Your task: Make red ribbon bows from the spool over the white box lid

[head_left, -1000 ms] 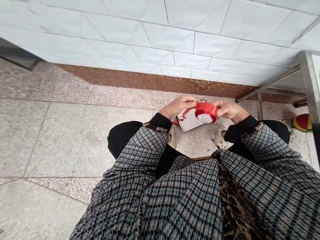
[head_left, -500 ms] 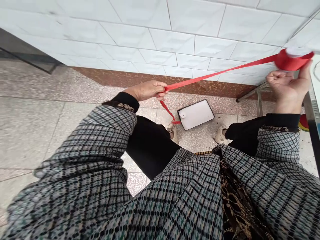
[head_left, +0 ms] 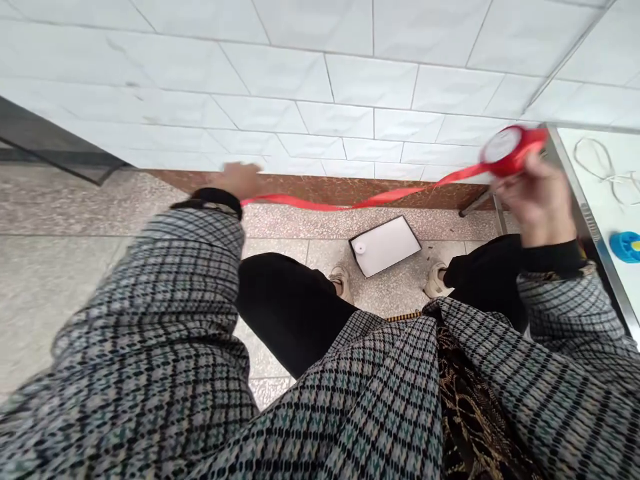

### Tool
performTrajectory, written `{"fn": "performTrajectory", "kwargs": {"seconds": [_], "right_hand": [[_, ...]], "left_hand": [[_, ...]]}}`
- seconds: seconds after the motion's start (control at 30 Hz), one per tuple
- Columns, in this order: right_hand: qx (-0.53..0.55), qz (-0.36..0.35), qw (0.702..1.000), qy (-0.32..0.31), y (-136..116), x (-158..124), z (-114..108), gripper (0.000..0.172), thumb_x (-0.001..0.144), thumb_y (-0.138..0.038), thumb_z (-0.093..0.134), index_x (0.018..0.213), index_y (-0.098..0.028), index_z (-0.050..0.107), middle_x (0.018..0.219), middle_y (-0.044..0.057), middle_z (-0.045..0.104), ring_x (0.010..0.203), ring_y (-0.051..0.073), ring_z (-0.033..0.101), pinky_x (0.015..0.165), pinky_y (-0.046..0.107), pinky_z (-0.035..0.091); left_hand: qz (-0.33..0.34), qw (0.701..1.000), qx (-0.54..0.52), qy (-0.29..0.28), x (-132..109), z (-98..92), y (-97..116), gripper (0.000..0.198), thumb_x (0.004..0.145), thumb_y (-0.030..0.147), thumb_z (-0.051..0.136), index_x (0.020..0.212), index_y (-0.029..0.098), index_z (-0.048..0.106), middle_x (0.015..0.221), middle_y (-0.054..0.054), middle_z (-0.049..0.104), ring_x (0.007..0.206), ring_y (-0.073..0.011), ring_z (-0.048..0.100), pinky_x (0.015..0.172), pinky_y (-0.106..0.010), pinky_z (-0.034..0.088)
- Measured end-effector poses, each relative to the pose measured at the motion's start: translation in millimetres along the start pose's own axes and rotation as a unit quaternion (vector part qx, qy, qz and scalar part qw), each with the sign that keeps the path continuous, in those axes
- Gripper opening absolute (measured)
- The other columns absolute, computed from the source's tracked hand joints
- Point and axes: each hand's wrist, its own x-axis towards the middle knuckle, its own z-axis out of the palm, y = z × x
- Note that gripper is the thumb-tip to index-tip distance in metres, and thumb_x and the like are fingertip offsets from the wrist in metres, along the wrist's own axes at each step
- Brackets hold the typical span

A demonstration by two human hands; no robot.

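A red ribbon (head_left: 370,203) is being held out sideways, its length running from the spool (head_left: 513,151) gripped in the right hand (head_left: 535,203) across to the left hand (head_left: 237,180) (too blurred for its grip to be told).

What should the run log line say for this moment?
left hand: blurred, red ribbon runs to it | right hand: holds ribbon spool raised | floor: white rectangular panel

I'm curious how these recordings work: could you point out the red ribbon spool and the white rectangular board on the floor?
red ribbon spool (head_left: 527,148): head view, on the red wound ribbon.
white rectangular board (head_left: 387,247): head view, on its flat white face.
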Motion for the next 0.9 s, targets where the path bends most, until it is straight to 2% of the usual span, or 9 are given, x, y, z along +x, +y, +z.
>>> {"fn": "performTrajectory", "kwargs": {"seconds": [0.03, 0.1, 0.2, 0.27, 0.33, 0.53, 0.63, 0.73, 0.9], "right_hand": [[-0.032, 0.046, 0.997, -0.045, 20.1, -13.3, 12.2, 0.014, 0.078, -0.010, 0.090, 0.076, -0.022, 0.084, 0.070, 0.001, 0.078, 0.060, 0.009, 0.062, 0.061, 0.029, 0.052], [-0.069, 0.102, 0.986, -0.109, 55.7, -36.0, 28.0, 0.028, 0.060, -0.022, 0.106, 0.072, -0.023, 0.080, 0.070, 0.001, 0.075, 0.066, 0.013, 0.061, 0.068, 0.033, 0.055], [-0.094, 0.138, 0.976, -0.143, 90.3, -57.1, 35.2, 0.042, 0.052, -0.037, 0.112, 0.073, -0.023, 0.079, 0.075, 0.001, 0.076, 0.071, 0.015, 0.062, 0.072, 0.033, 0.055], [-0.118, 0.170, 0.963, -0.171, 102.2, -64.1, 35.8, 0.046, 0.052, -0.044, 0.113, 0.079, -0.023, 0.082, 0.076, 0.002, 0.075, 0.073, 0.017, 0.063, 0.074, 0.034, 0.055], [-0.139, 0.196, 0.951, -0.197, 109.0, -67.7, 36.6, 0.045, 0.057, -0.047, 0.111, 0.082, -0.023, 0.083, 0.075, 0.003, 0.075, 0.073, 0.018, 0.063, 0.075, 0.036, 0.055], [-0.162, 0.234, 0.940, -0.189, 119.3, -67.3, 35.3, 0.041, 0.059, -0.044, 0.110, 0.083, -0.024, 0.083, 0.078, 0.003, 0.078, 0.072, 0.018, 0.066, 0.075, 0.036, 0.054], [-0.178, 0.256, 0.932, -0.185, 125.1, -64.4, 31.6, 0.042, 0.059, -0.044, 0.110, 0.084, -0.023, 0.083, 0.080, 0.003, 0.078, 0.072, 0.018, 0.065, 0.076, 0.036, 0.054], [-0.185, 0.271, 0.925, -0.190, 130.5, -62.5, 29.3, 0.044, 0.059, -0.044, 0.110, 0.086, -0.023, 0.083, 0.080, 0.003, 0.078, 0.072, 0.018, 0.065, 0.077, 0.036, 0.053], [-0.182, 0.291, 0.916, -0.207, 131.4, -62.3, 29.6, 0.049, 0.055, -0.046, 0.112, 0.087, -0.022, 0.083, 0.081, 0.004, 0.079, 0.073, 0.019, 0.065, 0.079, 0.038, 0.055]], "left_hand": [[-0.012, 1.000, -0.007, 0.001, 7.3, 21.4, 23.2, 0.013, 0.104, 0.020, 0.070, 0.110, 0.010, 0.066, 0.116, -0.007, 0.077, 0.127, -0.0229, 0.068, 0.125, -0.049, 0.054], [0.017, 0.997, -0.079, -0.022, 11.3, 69.3, 75.5, 0.047, 0.101, 0.014, 0.069, 0.147, 0.013, 0.060, 0.153, -0.015, 0.069, 0.144, -0.0280, 0.063, 0.129, -0.053, 0.053], [0.170, 0.951, -0.233, -0.110, -5.3, 134.7, 145.7, 0.084, 0.092, 0.026, 0.084, 0.168, 0.021, 0.049, 0.170, -0.020, 0.059, 0.158, -0.0378, 0.056, 0.133, -0.059, 0.048], [0.233, 0.912, -0.307, -0.141, -22.3, 164.2, 172.8, 0.098, 0.088, 0.036, 0.090, 0.173, 0.022, 0.045, 0.175, -0.022, 0.054, 0.160, -0.0414, 0.055, 0.134, -0.061, 0.046], [0.246, 0.891, -0.356, -0.139, -36.8, 180.9, 181.7, 0.102, 0.086, 0.043, 0.092, 0.174, 0.024, 0.045, 0.174, -0.023, 0.056, 0.156, -0.0418, 0.059, 0.131, -0.062, 0.049], [0.195, 0.920, -0.339, -0.032, -47.6, 186.6, 159.4, 0.042, 0.111, 0.041, 0.062, 0.148, 0.023, 0.072, 0.151, -0.016, 0.077, 0.138, -0.0276, 0.075, 0.121, -0.050, 0.059], [0.201, 0.923, -0.327, -0.017, -42.9, 180.9, 151.8, 0.031, 0.112, 0.037, 0.062, 0.135, 0.024, 0.079, 0.131, -0.012, 0.085, 0.121, -0.0217, 0.081, 0.112, -0.044, 0.063], [0.219, 0.908, -0.347, -0.079, -40.9, 175.6, 150.7, 0.036, 0.106, 0.031, 0.073, 0.141, 0.025, 0.077, 0.127, -0.010, 0.086, 0.118, -0.0204, 0.082, 0.111, -0.042, 0.064], [0.207, 0.879, -0.380, -0.200, -49.2, 181.3, 157.3, 0.066, 0.089, 0.027, 0.091, 0.151, 0.023, 0.070, 0.148, -0.015, 0.079, 0.129, -0.0277, 0.078, 0.112, -0.043, 0.064]]}}
